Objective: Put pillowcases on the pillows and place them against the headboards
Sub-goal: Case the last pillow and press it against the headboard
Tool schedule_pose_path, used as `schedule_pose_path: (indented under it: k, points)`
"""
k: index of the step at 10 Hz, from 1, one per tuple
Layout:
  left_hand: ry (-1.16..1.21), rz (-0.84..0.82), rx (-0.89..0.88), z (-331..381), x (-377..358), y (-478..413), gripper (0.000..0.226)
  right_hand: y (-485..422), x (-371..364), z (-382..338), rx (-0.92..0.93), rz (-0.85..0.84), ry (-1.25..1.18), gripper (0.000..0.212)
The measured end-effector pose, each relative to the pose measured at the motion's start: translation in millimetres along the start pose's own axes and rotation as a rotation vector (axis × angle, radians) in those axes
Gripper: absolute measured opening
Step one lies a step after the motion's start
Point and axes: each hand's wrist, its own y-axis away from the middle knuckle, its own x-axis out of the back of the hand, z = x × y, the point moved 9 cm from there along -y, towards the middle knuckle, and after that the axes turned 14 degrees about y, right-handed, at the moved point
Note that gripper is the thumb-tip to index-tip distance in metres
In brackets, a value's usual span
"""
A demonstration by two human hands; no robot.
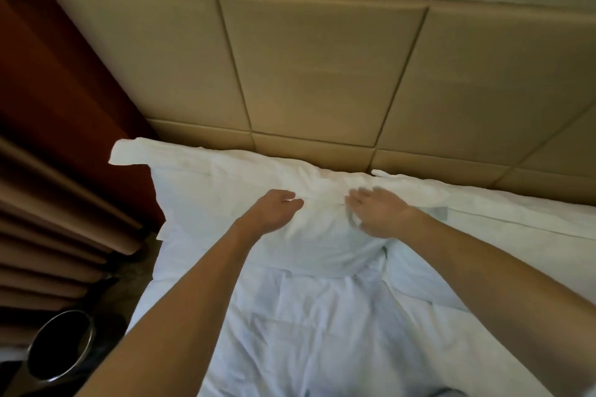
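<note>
A white pillow (209, 200) in a white pillowcase lies at the left head of the bed, its back edge against the tan padded headboard (316, 74). A loose flap of the case sticks out at its upper left corner. A second white pillow (503, 219) lies to its right, also along the headboard. My left hand (274, 211) rests palm down on the left pillow, fingers apart. My right hand (377, 213) hovers over the seam between the pillows, fingers spread and blurred; it holds nothing.
A rumpled white sheet (322, 325) covers the bed below the pillows. Brown curtains (48, 219) hang at the left beside a dark red wall panel (64, 90). A round metal bin (61, 348) stands on the floor at the lower left.
</note>
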Motion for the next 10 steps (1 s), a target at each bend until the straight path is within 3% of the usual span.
schedule_pose_path:
  k: [1,2,3,5,6,7,8,9,10]
  points:
    - [-0.107,-0.016,0.031,16,-41,-14,0.057,24,-26,11,0.094,0.043,-0.139,0.042]
    - [-0.192,-0.005,0.064,24,-92,-34,0.057,42,-33,29,0.159,0.363,-0.158,0.033]
    - [-0.33,0.033,0.11,33,-142,-45,0.062,53,-39,66,0.19,0.6,-0.118,0.039]
    - [-0.436,0.156,0.198,44,-168,-38,0.064,54,-60,107,0.365,0.533,0.024,0.037]
    - [-0.503,0.114,0.27,44,-169,-28,0.064,72,-55,112,0.418,0.455,0.062,0.04]
    - [-0.562,0.176,0.21,62,-165,-20,0.06,89,-45,118,0.465,0.368,0.146,0.037]
    - [-0.677,0.301,0.146,64,-161,5,0.054,79,-33,115,0.38,0.211,0.184,0.025]
    - [-0.773,0.363,0.195,42,-155,55,0.049,74,-17,65,0.394,0.194,0.181,0.036]
    - [-0.696,0.448,0.248,-1,-159,124,0.047,94,-5,1,0.444,0.207,0.114,0.042]
